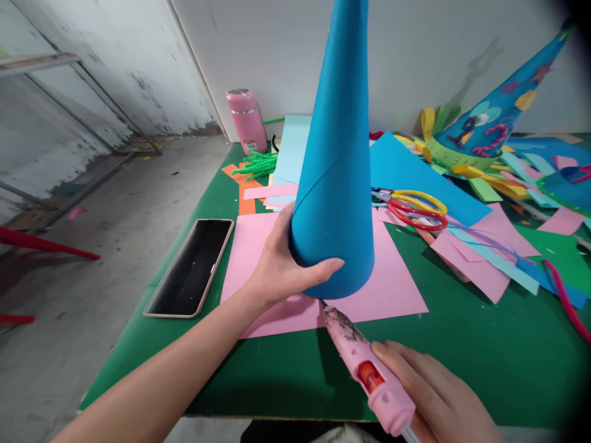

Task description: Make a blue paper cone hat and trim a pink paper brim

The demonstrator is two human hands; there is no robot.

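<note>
A tall blue paper cone [337, 203] stands with its wide end down over a sheet of pink paper [392, 289]. My left hand [290, 264] is wrapped round the cone's lower left side, thumb across the front. In my right hand [429, 387] is a pink hot glue gun [369, 369], its scorched nozzle pointing up and left at the cone's bottom edge. Whether the tip touches the paper is hard to tell. The fingers under the glue gun are mostly hidden.
Left of the pink sheet lies a phone [191, 267]. Behind are a pink bottle [247, 120] and green pipe cleaners [256, 165]. To the right are scissors [415, 209], paper scraps [489, 252] and a decorated party hat [494, 117]. The green table [277, 381] ends near my body.
</note>
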